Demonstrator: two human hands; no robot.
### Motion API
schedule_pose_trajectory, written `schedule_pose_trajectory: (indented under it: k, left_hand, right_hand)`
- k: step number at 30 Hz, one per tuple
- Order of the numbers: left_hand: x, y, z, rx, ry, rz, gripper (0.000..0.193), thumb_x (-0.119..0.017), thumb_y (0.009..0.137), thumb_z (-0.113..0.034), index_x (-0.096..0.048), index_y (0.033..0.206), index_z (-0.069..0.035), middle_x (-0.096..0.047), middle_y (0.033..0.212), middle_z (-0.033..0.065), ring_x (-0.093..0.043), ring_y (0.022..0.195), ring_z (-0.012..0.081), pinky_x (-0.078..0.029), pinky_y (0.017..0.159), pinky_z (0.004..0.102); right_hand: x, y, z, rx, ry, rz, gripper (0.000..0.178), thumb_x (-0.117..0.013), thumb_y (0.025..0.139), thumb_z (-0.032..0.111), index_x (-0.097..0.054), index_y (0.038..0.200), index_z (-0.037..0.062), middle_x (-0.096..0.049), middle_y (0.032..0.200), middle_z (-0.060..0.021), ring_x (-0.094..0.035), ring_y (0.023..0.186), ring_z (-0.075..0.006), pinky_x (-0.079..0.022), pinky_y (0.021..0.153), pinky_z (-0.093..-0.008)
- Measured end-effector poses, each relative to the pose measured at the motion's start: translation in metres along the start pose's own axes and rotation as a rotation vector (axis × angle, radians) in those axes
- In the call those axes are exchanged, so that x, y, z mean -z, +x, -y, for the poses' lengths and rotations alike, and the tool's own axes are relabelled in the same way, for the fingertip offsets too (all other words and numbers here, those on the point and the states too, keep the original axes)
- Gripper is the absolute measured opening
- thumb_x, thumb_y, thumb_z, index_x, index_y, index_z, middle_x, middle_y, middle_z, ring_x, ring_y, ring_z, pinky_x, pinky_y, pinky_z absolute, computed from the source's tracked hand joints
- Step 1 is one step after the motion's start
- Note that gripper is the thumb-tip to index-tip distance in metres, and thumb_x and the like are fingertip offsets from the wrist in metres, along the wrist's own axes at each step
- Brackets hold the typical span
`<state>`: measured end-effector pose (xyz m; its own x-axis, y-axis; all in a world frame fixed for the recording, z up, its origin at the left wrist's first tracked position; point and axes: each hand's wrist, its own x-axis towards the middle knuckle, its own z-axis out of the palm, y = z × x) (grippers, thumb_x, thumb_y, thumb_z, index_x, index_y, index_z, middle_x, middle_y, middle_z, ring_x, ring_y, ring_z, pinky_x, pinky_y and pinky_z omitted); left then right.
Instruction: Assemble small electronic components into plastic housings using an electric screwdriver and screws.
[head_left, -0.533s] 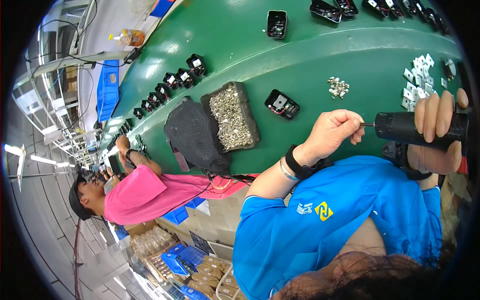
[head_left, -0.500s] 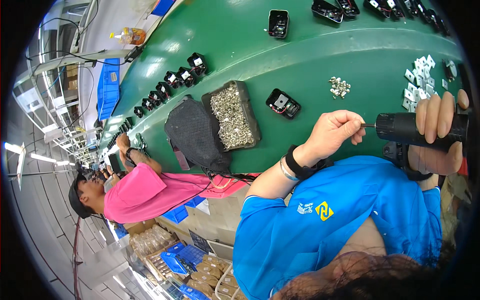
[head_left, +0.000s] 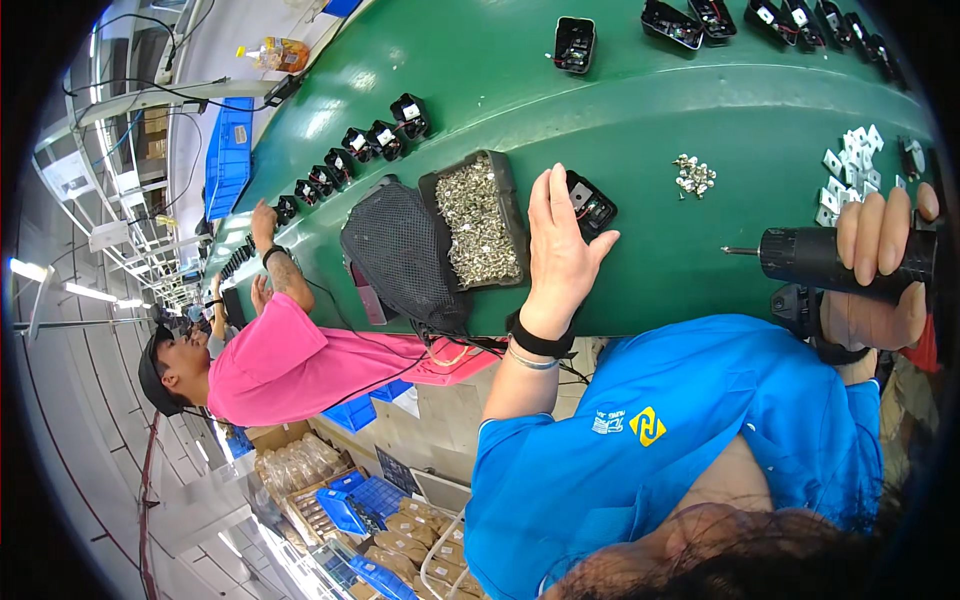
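Note:
My left hand [head_left: 562, 252] reaches over the green bench with its fingers stretched out, holding nothing that I can see. It lies against or just over the near left side of a small black housing [head_left: 598, 207], which has a white plate and wires inside. My fingers partly cover the housing, so I cannot tell whether they touch it. My right hand [head_left: 874, 250] is wrapped round a black electric screwdriver [head_left: 800, 254] lying level, its bit pointing left. Something small and shiny sits at the bit's tip. A small pile of screws [head_left: 695, 176] lies beyond the screwdriver.
A dark tray of screws [head_left: 520, 232] and a black mesh-covered thing [head_left: 402, 255] stand left of my hand. White square plates [head_left: 850, 165] lie scattered at the right. Black housings [head_left: 575, 45] line the far side. A co-worker in a pink shirt [head_left: 290, 365] works at the left.
My left hand has let go of the screwdriver's bit tip and moved left to the black housing, its fingers opening out. My right hand still holds the screwdriver in about the same place.

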<state>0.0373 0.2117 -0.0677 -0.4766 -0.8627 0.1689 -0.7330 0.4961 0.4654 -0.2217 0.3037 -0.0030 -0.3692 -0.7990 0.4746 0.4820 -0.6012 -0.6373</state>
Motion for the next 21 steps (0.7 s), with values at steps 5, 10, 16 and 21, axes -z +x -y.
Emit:
schedule_pose_trajectory:
  k: [5,10,16,21]
  left_hand:
    - [-0.005,0.001,0.000,-0.020,-0.118,-0.012,0.087,-0.072,0.056,-0.007,-0.020,0.124,0.002,-0.032,0.117,0.0210,-0.037,0.106,0.0336,-0.034,0.089,0.0362]
    - [-0.016,-0.001,-0.028,-0.199,-0.278,-0.064,0.089,-0.073,0.053,-0.011,-0.020,0.123,0.003,-0.038,0.108,0.0188,-0.041,0.101,0.0290,-0.037,0.084,0.0340]
    - [-0.034,0.001,-0.065,-0.187,-0.683,0.147,0.084,-0.072,0.054,-0.008,-0.022,0.120,0.003,-0.037,0.112,0.0210,-0.041,0.102,0.0330,-0.038,0.085,0.0361]
    - [-0.042,0.008,-0.078,-0.239,-0.724,0.212,0.083,-0.071,0.053,-0.006,-0.024,0.120,0.002,-0.037,0.111,0.0202,-0.041,0.102,0.0325,-0.037,0.086,0.0355]
  right_hand:
    - [0.002,-0.001,0.007,-0.005,-0.040,-0.040,0.049,-0.059,0.070,0.025,-0.031,0.104,0.0063,-0.041,0.069,0.0000,-0.040,0.056,-0.0080,-0.033,0.056,-0.0201]
    - [0.006,0.000,0.004,0.074,-0.007,0.091,0.055,-0.057,0.070,0.025,-0.025,0.111,0.0052,-0.044,0.075,-0.0017,-0.045,0.060,-0.0097,-0.037,0.058,-0.0231]
    - [0.005,0.002,0.006,0.213,0.059,0.133,0.063,-0.059,0.070,0.025,-0.024,0.117,0.0014,-0.045,0.075,-0.0031,-0.047,0.060,-0.0118,-0.039,0.058,-0.0254]
    - [0.007,-0.001,0.014,0.175,-0.041,0.156,0.063,-0.061,0.071,0.026,-0.025,0.120,0.0064,-0.046,0.076,-0.0015,-0.048,0.063,-0.0122,-0.039,0.058,-0.0257]
